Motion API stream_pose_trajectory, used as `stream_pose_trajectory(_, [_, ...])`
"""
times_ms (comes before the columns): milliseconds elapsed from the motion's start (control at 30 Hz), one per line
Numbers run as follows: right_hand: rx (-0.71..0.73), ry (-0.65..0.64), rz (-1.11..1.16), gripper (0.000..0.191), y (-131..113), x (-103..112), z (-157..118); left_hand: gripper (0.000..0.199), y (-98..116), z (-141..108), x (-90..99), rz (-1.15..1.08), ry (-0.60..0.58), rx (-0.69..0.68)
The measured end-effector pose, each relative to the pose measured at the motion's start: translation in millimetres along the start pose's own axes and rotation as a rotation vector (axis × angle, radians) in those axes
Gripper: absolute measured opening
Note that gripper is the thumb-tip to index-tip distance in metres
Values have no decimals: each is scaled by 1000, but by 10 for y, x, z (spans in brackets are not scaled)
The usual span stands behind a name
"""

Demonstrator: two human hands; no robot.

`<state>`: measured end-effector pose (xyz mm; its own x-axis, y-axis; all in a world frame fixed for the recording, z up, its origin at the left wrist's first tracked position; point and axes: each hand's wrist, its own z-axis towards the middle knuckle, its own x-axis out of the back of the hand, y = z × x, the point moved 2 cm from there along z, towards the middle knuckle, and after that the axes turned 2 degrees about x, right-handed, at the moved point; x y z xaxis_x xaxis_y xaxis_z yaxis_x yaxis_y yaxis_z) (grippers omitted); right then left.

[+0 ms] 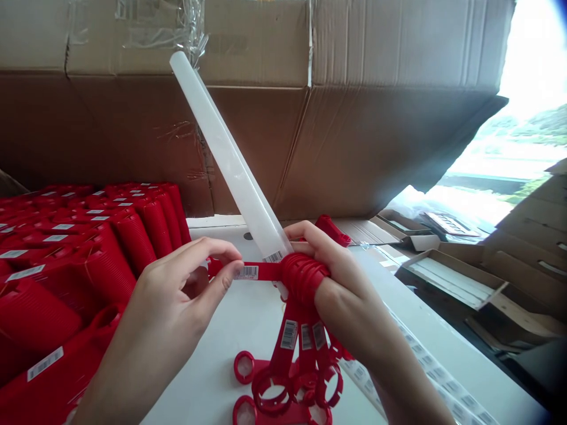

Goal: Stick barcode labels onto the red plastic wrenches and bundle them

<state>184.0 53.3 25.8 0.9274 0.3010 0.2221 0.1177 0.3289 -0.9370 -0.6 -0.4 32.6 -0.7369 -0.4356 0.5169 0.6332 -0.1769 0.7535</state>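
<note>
My left hand (pixel 190 289) pinches the end of a red strip (pixel 268 271) that bears a white barcode label (pixel 248 273). At the strip's other end, my right hand (pixel 341 265) is wrapped round several red rings (pixel 305 274) bunched together. From these hang more red strips with barcode labels (pixel 289 334) and open red rings (pixel 272 392) at their lower ends. A long white tube-like roll (pixel 230 159) slants up to the left from beside my right hand, its lower end partly hidden. Other red ringed pieces (pixel 244 367) lie below on the white table.
Stacked red pieces with labels (pixel 106 254) fill the left side. A large cardboard box (pixel 257 118) spans the back. Label sheets (pixel 434 366) lie on the white table (pixel 199 354) at right. Beyond are open cardboard boxes (pixel 456 277) and a bright opening (pixel 531 130).
</note>
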Motion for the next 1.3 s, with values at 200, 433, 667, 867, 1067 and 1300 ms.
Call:
stream_pose_trajectory(200, [-3,-27,-3,23,6,9,-21,19,2,7,-7,41,-66,86])
stream_pose_trajectory(433, [-2,-25,14,20,7,4,-7,21,-33,9,-13,42,-91,88])
stream_pose_trajectory(667, [19,-15,27,16,-27,-11,-16,23,-47,15,-38,26,-111,82])
stream_pose_trajectory(867, [43,-1,51,17,-16,-37,-16,28,-155,57,-104,16,-33,72])
stream_pose_trajectory(1067, [-22,91,103,18,53,-13,92,58,-254,190,-264,313,256,-81])
stream_pose_trajectory(1300, [21,135,156,18,71,-116,86,45,-231,157,-474,112,208,-226])
